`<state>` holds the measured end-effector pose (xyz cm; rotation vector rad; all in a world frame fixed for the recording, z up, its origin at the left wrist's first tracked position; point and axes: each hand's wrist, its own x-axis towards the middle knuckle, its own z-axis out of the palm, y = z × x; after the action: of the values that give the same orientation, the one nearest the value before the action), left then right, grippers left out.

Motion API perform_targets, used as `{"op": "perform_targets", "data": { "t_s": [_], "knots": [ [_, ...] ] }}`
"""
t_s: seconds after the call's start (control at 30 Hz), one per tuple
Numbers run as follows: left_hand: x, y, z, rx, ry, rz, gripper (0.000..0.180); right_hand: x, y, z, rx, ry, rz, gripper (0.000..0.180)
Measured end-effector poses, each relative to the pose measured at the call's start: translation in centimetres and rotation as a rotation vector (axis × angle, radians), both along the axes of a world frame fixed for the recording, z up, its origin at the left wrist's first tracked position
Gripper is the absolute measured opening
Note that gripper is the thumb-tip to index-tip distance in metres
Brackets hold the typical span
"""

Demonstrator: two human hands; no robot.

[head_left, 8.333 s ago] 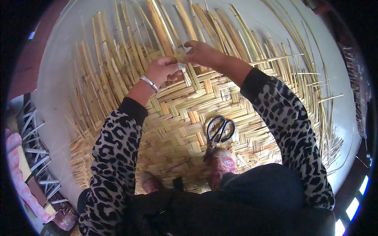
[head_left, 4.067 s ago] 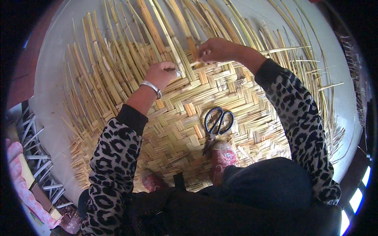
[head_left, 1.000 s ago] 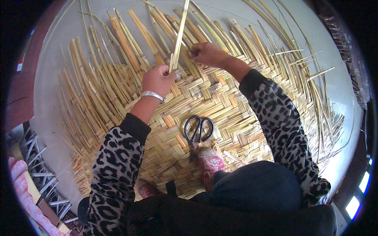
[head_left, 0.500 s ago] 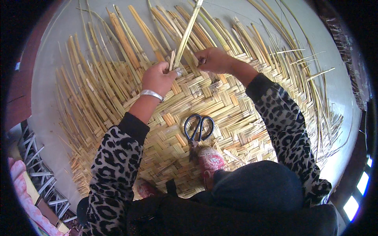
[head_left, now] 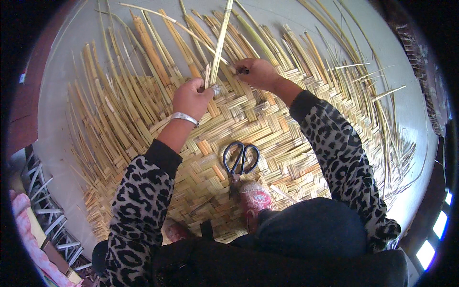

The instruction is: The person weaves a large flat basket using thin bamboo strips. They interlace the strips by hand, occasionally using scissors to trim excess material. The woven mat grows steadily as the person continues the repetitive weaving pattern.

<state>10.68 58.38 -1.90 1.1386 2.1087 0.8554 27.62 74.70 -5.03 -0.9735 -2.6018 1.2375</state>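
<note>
A woven mat of flattened straw-coloured cane strips point(head_left: 201, 178) spreads under both arms, its loose strip ends fanning out along the far edge. My left hand point(head_left: 192, 99), with a silver bracelet at the wrist, is closed round the lower end of a pale cane strip point(head_left: 221, 40) that slants up past the far edge. A short split end pokes up by its thumb. Just to the right, my right hand point(head_left: 258, 74) pinches the near end of a thin cane strip point(head_left: 178, 25), which runs up to the far left across the others. Its fingertips are partly hidden.
Black-handled scissors point(head_left: 234, 177) lie on the mat, near a red patterned shoe point(head_left: 255, 200). A second red shoe point(head_left: 175, 230) is further left. Long thin strips point(head_left: 385, 119) curve along the right side. A pink cloth point(head_left: 28, 234) and a metal rack point(head_left: 45, 210) stand at the lower left.
The thin strip now shows stretched from my right hand to the far left; it was not visible there before. My right hand and forearm have shifted slightly left. My left hand stays nearly put.
</note>
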Motion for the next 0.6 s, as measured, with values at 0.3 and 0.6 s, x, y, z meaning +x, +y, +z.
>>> {"op": "perform_targets", "data": {
  "t_s": [0.3, 0.6],
  "knots": [
    [0.1, -0.1, -0.4, 0.007, -0.018, 0.013, 0.024, -2.9, 2.3, -0.9, 0.149, -0.081, 0.024, 0.026],
    [0.3, -0.2, 0.7, -0.038, -0.015, 0.032, 0.024, -5.6, 3.5, -1.9, 0.213, -0.012, -0.069, 0.023]
  ]
}}
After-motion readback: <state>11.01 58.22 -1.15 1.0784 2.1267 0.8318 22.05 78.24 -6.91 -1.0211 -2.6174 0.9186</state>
